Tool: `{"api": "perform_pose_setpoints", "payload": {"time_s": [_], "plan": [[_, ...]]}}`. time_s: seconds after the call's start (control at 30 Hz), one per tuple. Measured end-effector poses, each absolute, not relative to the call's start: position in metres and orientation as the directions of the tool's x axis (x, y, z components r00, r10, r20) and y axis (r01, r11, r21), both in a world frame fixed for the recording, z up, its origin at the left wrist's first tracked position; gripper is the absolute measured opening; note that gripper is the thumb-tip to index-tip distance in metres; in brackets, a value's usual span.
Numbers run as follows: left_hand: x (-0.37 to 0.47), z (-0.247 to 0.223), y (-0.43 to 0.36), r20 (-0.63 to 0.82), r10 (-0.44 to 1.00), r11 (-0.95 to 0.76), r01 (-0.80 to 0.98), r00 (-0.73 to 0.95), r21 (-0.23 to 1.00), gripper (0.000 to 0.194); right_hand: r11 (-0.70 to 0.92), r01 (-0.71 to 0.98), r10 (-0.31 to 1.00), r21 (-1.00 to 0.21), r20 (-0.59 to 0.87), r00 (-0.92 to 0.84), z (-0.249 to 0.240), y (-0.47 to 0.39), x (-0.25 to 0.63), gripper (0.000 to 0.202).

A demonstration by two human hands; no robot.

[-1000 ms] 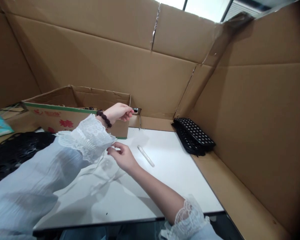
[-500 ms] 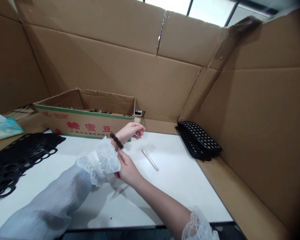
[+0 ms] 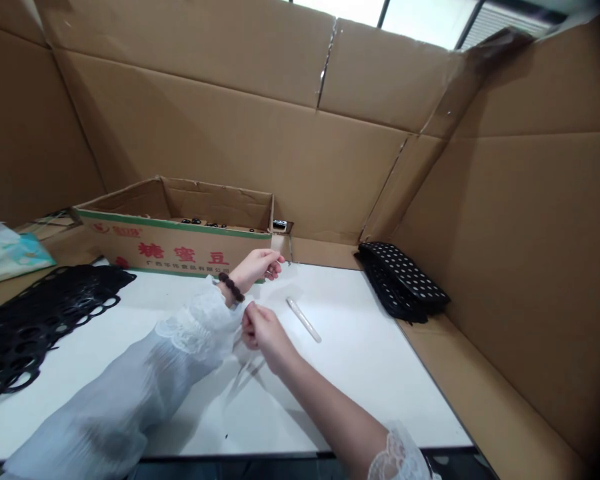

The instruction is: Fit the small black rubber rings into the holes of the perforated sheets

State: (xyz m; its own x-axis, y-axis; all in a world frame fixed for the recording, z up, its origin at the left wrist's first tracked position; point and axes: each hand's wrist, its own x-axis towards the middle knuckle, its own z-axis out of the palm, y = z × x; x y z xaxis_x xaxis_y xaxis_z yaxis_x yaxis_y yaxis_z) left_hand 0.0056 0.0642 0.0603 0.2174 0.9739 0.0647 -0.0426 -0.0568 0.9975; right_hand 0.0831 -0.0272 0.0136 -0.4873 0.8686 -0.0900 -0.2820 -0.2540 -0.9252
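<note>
My left hand [image 3: 258,267] is raised over the white table [image 3: 370,373], its fingers curled together; whether something small is between them cannot be made out. A dark bead bracelet [image 3: 231,287] circles that wrist. My right hand [image 3: 265,330] pinches the edge of the white lace cuff [image 3: 195,327] of the left sleeve, just below the bracelet. A whitish, pen-like stick [image 3: 303,320] lies on the table to the right of both hands.
Behind my left hand stands an open cardboard box [image 3: 180,250] with small black pieces inside. Black ring-patterned sheets [image 3: 45,320] and a tissue pack [image 3: 10,253] lie at left. A folded dotted black item [image 3: 405,280] rests at right. Cardboard walls surround the table.
My right hand has shifted from the left wrist to the cuff's edge and pulls the lace outward. The left hand's fingers have curled slightly more.
</note>
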Motion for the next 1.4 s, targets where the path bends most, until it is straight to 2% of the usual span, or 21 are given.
{"api": "perform_pose_setpoints", "payload": {"time_s": [0.13,0.27,0.4,0.57,0.7,0.73,0.8,0.87,0.9,1.0,1.07,1.13,1.27,1.33,1.4], "plan": [[0.001,0.041,0.044,0.190,0.959,-0.185,-0.041,0.210,0.982,0.038,-0.173,-0.276,0.943,-0.946,-0.078,-0.322,0.017,-0.004,0.104,0.033],[-0.017,0.028,0.021,0.287,0.894,-0.335,0.086,0.344,0.938,0.032,-0.181,-0.213,0.929,-0.960,-0.095,-0.358,0.016,0.000,0.112,0.034],[-0.040,0.030,0.007,0.295,0.811,-0.433,0.178,0.506,0.884,0.036,-0.172,-0.174,0.917,-0.970,-0.093,-0.388,0.021,-0.005,0.111,0.034],[-0.059,0.043,0.005,0.248,0.877,-0.348,0.188,0.412,0.918,0.015,-0.104,-0.132,0.895,-0.986,-0.035,-0.444,0.024,-0.008,0.114,0.034],[-0.075,0.043,0.011,0.185,0.909,-0.304,0.289,0.375,0.908,0.022,-0.014,-0.015,0.860,-1.000,-0.005,-0.510,0.017,-0.012,0.117,0.030],[-0.078,0.042,0.012,0.196,0.916,-0.315,0.323,0.351,0.893,0.024,-0.001,0.004,0.863,-1.000,-0.003,-0.504,0.016,-0.013,0.117,0.032],[-0.084,0.039,0.013,0.229,0.926,-0.342,0.411,0.299,0.845,0.023,0.047,0.034,0.879,-0.998,0.025,-0.477,0.015,-0.018,0.116,0.048],[-0.087,0.038,0.013,0.256,0.927,-0.364,0.500,0.273,0.786,0.020,0.168,0.095,0.878,-0.981,0.105,-0.467,0.015,-0.023,0.113,0.058],[-0.087,0.038,0.013,0.263,0.924,-0.376,0.531,0.279,0.759,0.018,0.250,0.142,0.869,-0.958,0.158,-0.469,0.016,-0.025,0.112,0.054],[-0.090,0.043,0.012,0.317,0.890,-0.454,0.569,0.329,0.685,0.017,0.438,0.276,0.842,-0.856,0.282,-0.461,0.016,-0.030,0.107,0.021],[-0.091,0.046,0.012,0.366,0.860,-0.507,0.523,0.355,0.685,0.019,0.480,0.320,0.840,-0.817,0.323,-0.436,0.015,-0.031,0.105,0.014],[-0.091,0.048,0.013,0.366,0.863,-0.493,0.418,0.349,0.763,0.025,0.490,0.352,0.845,-0.797,0.336,-0.415,0.014,-0.030,0.105,0.015],[-0.084,0.046,0.016,0.192,0.956,-0.217,0.094,0.221,0.972,0.022,0.502,0.420,0.858,-0.756,0.373,-0.353,0.016,-0.030,0.107,0.014],[-0.079,0.044,0.016,0.097,0.971,-0.071,-0.122,0.220,0.990,0.024,0.533,0.432,0.845,-0.728,0.431,-0.316,0.022,-0.031,0.109,0.013],[-0.075,0.042,0.015,0.020,0.956,0.072,-0.301,0.294,0.951,0.031,0.569,0.407,0.823,-0.715,0.486,-0.296,0.030,-0.033,0.111,0.013]]}}
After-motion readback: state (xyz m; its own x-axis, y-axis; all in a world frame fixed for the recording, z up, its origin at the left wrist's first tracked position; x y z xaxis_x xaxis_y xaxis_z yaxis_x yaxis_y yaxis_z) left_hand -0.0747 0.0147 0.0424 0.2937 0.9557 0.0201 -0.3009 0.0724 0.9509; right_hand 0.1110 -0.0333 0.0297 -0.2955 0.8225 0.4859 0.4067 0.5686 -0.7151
